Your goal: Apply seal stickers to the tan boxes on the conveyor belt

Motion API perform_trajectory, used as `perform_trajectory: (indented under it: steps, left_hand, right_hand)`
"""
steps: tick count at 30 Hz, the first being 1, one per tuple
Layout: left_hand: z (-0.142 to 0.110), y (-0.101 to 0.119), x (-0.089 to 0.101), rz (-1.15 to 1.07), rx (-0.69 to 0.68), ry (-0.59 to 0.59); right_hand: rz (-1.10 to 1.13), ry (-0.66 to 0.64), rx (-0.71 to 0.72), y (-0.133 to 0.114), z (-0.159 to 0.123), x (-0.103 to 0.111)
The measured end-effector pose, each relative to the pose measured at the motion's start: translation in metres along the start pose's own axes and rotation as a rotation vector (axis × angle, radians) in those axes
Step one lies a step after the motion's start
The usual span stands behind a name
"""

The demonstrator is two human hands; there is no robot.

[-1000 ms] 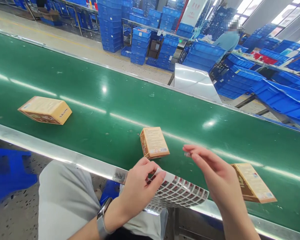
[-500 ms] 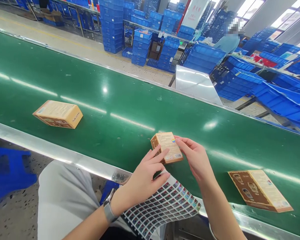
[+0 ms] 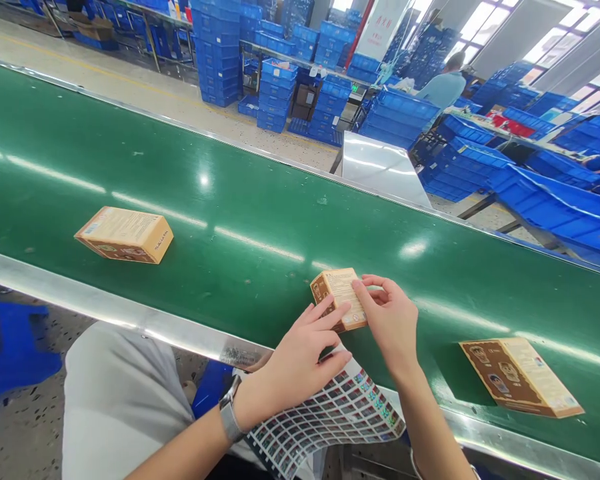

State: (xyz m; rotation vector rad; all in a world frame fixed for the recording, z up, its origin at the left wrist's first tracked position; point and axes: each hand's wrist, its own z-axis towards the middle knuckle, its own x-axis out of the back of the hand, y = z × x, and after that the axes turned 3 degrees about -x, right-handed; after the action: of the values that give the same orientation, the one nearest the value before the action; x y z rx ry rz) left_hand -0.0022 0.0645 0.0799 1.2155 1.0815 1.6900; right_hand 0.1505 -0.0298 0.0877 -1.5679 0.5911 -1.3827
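Note:
My left hand [image 3: 305, 363] reaches in from below, its index and middle fingers lying on a small tan and brown carton [image 3: 343, 297]. A sheet of shiny square stickers [image 3: 330, 413] hangs from under my left hand, with the thumb along its upper end. At the carton's right side is my right hand [image 3: 387, 313], fingers curled, thumb pressed on the printed top face. Whatever lies beneath that thumb is hidden. A second carton [image 3: 125, 233] lies to the left. To the right lies a third carton [image 3: 523, 377], with a small coloured sticker on its pale face.
The cartons lie on a green conveyor belt [image 3: 260, 200] with metal edges. Beyond it stand a metal-topped table [image 3: 380, 167], stacked blue crates [image 3: 220, 53] and a person in light blue [image 3: 443, 87]. A blue stool [image 3: 15, 353] is at lower left.
The small shiny sticker at my right fingertips is now hidden, with my thumb flat on the carton there. Both hands and the middle carton appear slightly farther right; the view has shifted too.

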Motion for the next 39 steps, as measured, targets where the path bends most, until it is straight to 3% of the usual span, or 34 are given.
perform_trajectory:
  steps: [4, 7, 9, 12, 14, 19, 27, 31, 33, 35, 39]
  left_hand:
    - [0.003, 0.001, -0.003, -0.051, 0.001, -0.025]
    - [0.001, 0.001, 0.000, -0.137, 0.001, 0.046]
    - [-0.003, 0.003, 0.003, -0.192, 0.064, 0.114]
    - [-0.010, 0.007, 0.010, -0.251, 0.213, 0.177]
    - [-0.015, 0.010, 0.013, -0.325, 0.288, 0.176]
    - [-0.022, 0.017, 0.017, -0.423, 0.346, 0.090]
    - [-0.037, 0.017, 0.026, -0.205, 0.311, 0.256]
    - [-0.043, 0.016, 0.030, -0.176, 0.347, 0.360]
    - [-0.045, 0.014, 0.034, -0.183, 0.378, 0.427]
    - [-0.048, 0.012, 0.042, -0.201, 0.399, 0.492]
    - [-0.061, 0.005, 0.063, -0.183, 0.401, 0.553]
  right_hand:
    - [-0.114, 0.129, 0.068, 0.004, 0.012, 0.015]
    - [-0.162, 0.129, 0.125, 0.002, 0.005, 0.035]
    - [-0.168, 0.000, 0.202, -0.002, -0.011, 0.049]
    - [-0.160, -0.345, 0.375, -0.009, -0.039, 0.063]
    - [-0.156, -0.460, 0.479, -0.014, -0.053, 0.066]
    - [-0.172, -0.463, 0.624, -0.023, -0.064, 0.058]
    - [-0.307, -0.250, 1.055, -0.027, -0.066, 0.025]
    - [-0.288, -0.244, 1.169, -0.032, -0.066, 0.007]
    - [-0.231, -0.284, 1.180, -0.037, -0.065, 0.002]
    - [-0.141, -0.366, 1.092, -0.041, -0.061, -0.003]
    - [0.080, -0.536, 0.684, -0.041, -0.031, -0.024]
